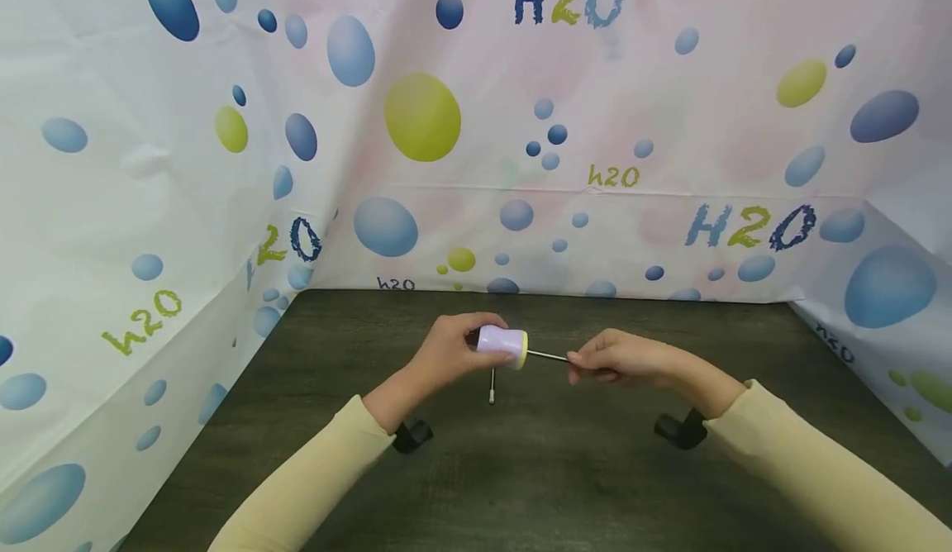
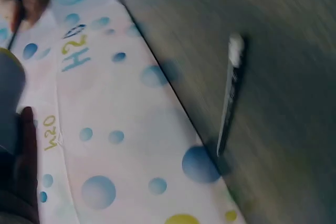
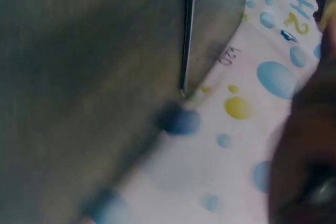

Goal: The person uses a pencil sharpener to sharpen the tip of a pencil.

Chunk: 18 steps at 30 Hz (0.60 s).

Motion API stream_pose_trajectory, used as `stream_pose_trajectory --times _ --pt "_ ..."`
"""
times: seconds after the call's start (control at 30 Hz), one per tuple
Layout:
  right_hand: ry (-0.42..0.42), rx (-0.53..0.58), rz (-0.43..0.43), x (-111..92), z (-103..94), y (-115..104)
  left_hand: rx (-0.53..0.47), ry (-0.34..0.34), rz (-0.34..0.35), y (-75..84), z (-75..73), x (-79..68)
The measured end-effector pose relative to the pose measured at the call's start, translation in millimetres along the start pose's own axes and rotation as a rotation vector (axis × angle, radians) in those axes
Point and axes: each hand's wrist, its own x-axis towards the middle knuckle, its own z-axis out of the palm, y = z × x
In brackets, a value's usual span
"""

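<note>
In the head view my left hand [image 1: 450,345] grips a short lavender cylinder [image 1: 502,344] with a yellow rim, fingers over the top and thumb below. A thin dark metal rod [image 1: 549,357] runs from its yellow end to my right hand [image 1: 628,357], which pinches the rod's other end between thumb and fingers. How far the rod reaches into the cylinder is hidden. Below the cylinder, a second thin rod [image 1: 492,387] with a pale tip lies on the table. That loose rod [image 2: 229,95] also shows in the left wrist view, and the same rod [image 3: 187,38] in the right.
The dark wood-look table [image 1: 535,486] ends at a white backdrop [image 1: 476,172] printed with bubbles and "H2O" lettering, which also covers both sides. Black wrist mounts [image 1: 412,435] sit below each wrist. Pale yellow sleeves [image 1: 312,478] cover the forearms.
</note>
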Motion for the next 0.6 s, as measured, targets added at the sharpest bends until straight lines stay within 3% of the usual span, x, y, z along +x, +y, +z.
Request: stream_pose_trajectory --times 0.07,0.13,0.2,0.27,0.33,0.4,0.47,0.53,0.6 --pt "0.207 -0.351 -0.214 0 5.3 1 -0.140 -0.012 -0.169 -1.0 1.2 2.8" --pt "0.491 -0.757 -0.432 2 11.7 3 -0.318 -0.036 -0.353 -2.1 1.9 5.6" --pt "0.762 -1.071 -0.637 7 16.5 7 -0.493 -0.083 -0.493 -2.7 2.2 7.9" --pt "0.934 -1.236 -0.815 12 19.3 10 -0.614 -0.142 -0.584 -2.0 2.1 8.6" --pt "1.003 -1.285 -0.896 13 21.8 13 -0.652 -0.189 -0.613 -0.8 2.1 8.2" --pt "0.981 -1.261 -0.862 10 24.8 13 -0.619 -0.199 -0.568 0.4 2.8 7.9" --pt "0.825 -1.116 -0.727 5 26.3 11 -0.493 -0.171 -0.478 2.3 2.6 7.2" --pt "0.552 -0.823 -0.535 0 24.4 7 -0.325 -0.130 -0.360 3.8 2.1 6.4" --pt "0.255 -0.418 -0.310 -4 19.2 1 -0.162 -0.097 -0.243 5.0 0.6 5.3"
